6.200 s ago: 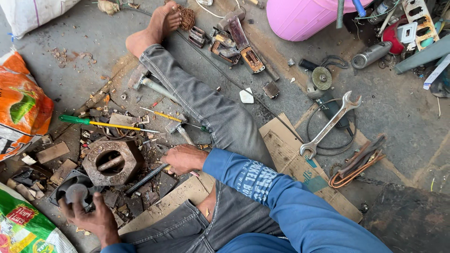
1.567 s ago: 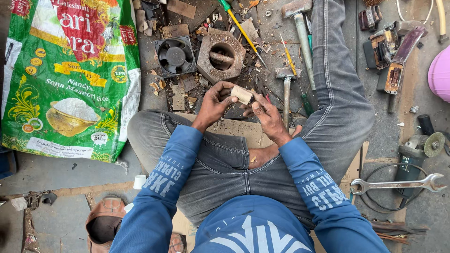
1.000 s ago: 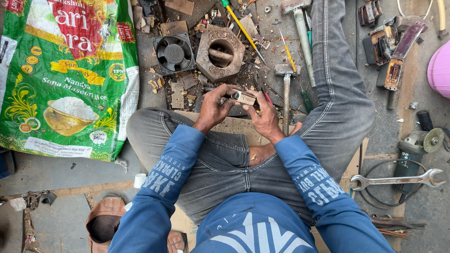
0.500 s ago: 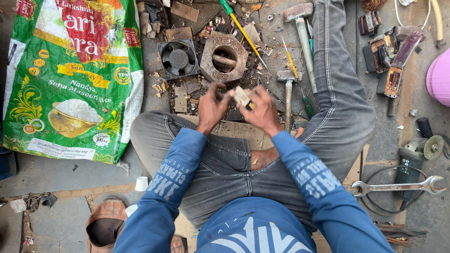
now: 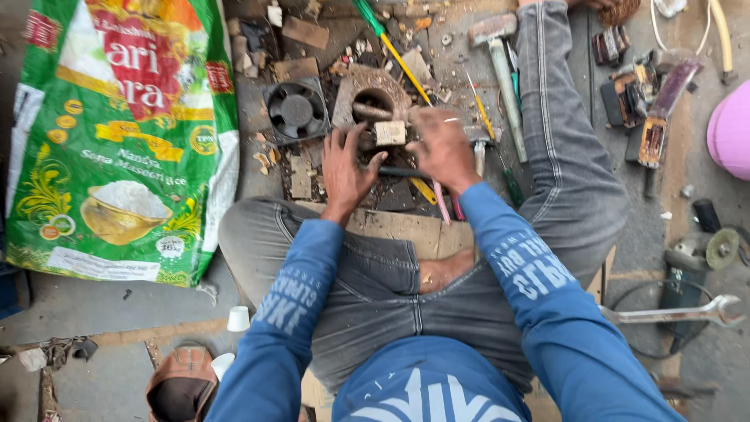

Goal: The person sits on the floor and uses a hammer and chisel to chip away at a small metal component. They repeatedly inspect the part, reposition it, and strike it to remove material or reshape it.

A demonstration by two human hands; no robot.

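Block (image 5: 390,132), small, pale and squarish, is seen between the two hands, just ahead of the fingertips, at the near edge of a rusty hex nut (image 5: 371,101). The left hand (image 5: 346,166) is spread flat, fingers apart, pressed down on the floor clutter just below and left of the block; a dark rod (image 5: 402,172) is touched by its thumb side. The right hand (image 5: 439,144) is curled beside the block on the right; whether the block is pinched or only touched cannot be told, since that hand is blurred. The right hand is judged nearer to the block. The rod's long axis runs left to right across the body, under both hands; the block's own axis cannot be read.

Counts: one block, one hex nut, one rod, one black fan (image 5: 296,109) just left of the nut. One hammer (image 5: 500,59) is laid along the right leg (image 5: 566,148), handle toward the body. One long yellow-shafted screwdriver (image 5: 394,47) is laid diagonally past the nut. One printed sack (image 5: 117,133) lies well left. One spanner (image 5: 676,312) and one grinder (image 5: 703,258) lie well right, apart from the hands. One pink tub (image 5: 730,129) is cut by the right edge. All of it rests on a concrete floor (image 5: 94,312).
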